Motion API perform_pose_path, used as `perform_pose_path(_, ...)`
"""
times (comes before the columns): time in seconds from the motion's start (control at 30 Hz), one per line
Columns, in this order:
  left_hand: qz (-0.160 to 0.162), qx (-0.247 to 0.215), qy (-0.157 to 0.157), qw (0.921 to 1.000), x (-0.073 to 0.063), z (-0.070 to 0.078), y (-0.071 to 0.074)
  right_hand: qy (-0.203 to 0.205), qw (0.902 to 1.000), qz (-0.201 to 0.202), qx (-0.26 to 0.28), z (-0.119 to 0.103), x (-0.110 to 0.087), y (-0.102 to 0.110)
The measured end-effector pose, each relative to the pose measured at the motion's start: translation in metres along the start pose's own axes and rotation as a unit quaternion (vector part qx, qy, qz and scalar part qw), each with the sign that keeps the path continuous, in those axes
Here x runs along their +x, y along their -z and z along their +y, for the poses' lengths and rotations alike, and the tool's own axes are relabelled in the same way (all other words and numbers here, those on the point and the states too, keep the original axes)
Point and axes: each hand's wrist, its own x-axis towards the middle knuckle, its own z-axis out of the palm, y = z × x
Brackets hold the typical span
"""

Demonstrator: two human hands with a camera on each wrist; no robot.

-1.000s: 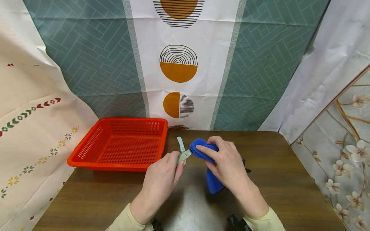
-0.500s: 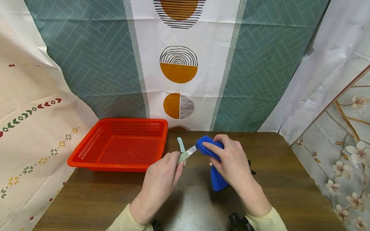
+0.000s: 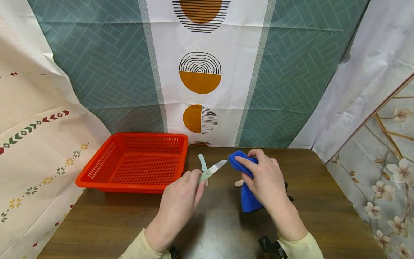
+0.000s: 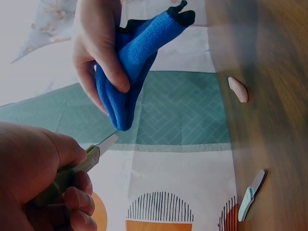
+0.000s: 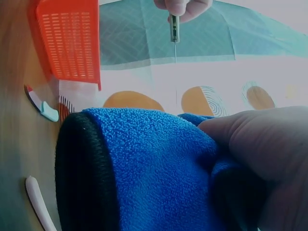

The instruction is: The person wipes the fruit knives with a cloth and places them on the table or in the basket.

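Note:
My left hand (image 3: 180, 199) grips the pale green handle of a folding knife (image 3: 204, 175), its blade swung out and pointing up and right. A folded blue cloth (image 3: 240, 163) with black trim is pinched in my right hand (image 3: 266, 180), just beyond the blade tip. Part of the cloth hangs below the palm. In the left wrist view the blade tip reaches right up to the cloth (image 4: 144, 43). A second folding knife (image 3: 202, 162) with a light blue handle lies on the table behind my left hand, partly hidden by it.
A red plastic basket (image 3: 129, 186) stands at the back left of the wooden table (image 3: 220, 230). A small pinkish-beige, handle-shaped object (image 3: 239, 183) lies beside the cloth, partly covered in the head view. Patterned fabric (image 3: 129, 64) hangs behind the table.
My right hand has drawn the cloth right along the blade and off its tip, uncovering the whole blade and the beige object. My left hand has stayed in place with the knife.

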Motion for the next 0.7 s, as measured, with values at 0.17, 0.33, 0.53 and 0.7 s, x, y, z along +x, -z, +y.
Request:
perform_pose_path(0.17,-0.001,0.002,-0.001,1.0000,0.000,-0.001,-0.001,-0.004,0.9999,0.015,0.001,0.002,-0.001,0.002)
perform_pose_path(0.33,-0.011,0.002,0.005,0.9999,0.000,0.000,-0.001,0.027,0.9990,0.035,0.010,-0.004,0.000,0.003)
perform_pose_path(0.53,-0.027,0.003,0.013,0.9995,0.001,0.001,0.001,0.087,0.9947,0.049,0.023,-0.018,0.000,0.002)
perform_pose_path(0.7,-0.027,0.005,0.010,0.9996,0.000,0.001,0.001,0.118,0.9907,0.061,0.029,-0.029,-0.001,0.000)
